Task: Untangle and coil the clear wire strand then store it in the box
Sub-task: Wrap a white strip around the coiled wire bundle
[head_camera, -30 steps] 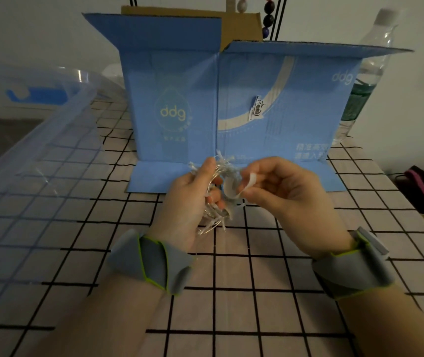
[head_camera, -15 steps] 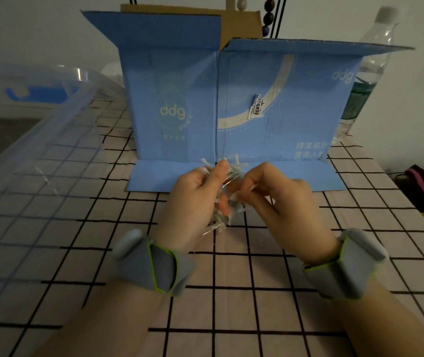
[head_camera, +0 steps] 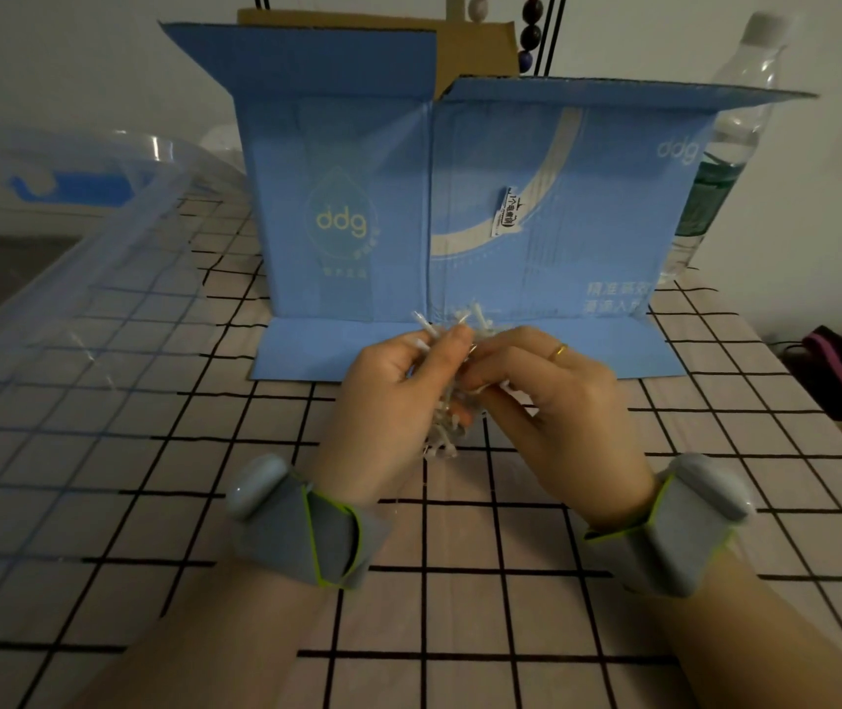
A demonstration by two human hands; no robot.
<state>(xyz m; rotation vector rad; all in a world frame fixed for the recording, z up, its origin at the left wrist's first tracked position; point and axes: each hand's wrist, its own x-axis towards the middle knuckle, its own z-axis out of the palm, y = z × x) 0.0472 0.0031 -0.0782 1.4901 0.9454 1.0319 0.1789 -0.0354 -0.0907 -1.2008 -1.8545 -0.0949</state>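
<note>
Left hand [head_camera: 388, 396] and right hand [head_camera: 546, 401] together, both pinching bunched clear wire strand [head_camera: 447, 427] above checked table [head_camera: 459, 580], near blue box [head_camera: 459, 207].

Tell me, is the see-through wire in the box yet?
Not yet. Both hands hold the bunched clear wire strand above the checked tablecloth.

both hands [head_camera: 464, 396] raised together, fingers curled.

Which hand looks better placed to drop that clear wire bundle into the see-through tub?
Probably the left hand. It grips the bulk of the clear wire bundle, and the clear plastic tub sits on its side. The right hand only pinches a strand.
</note>
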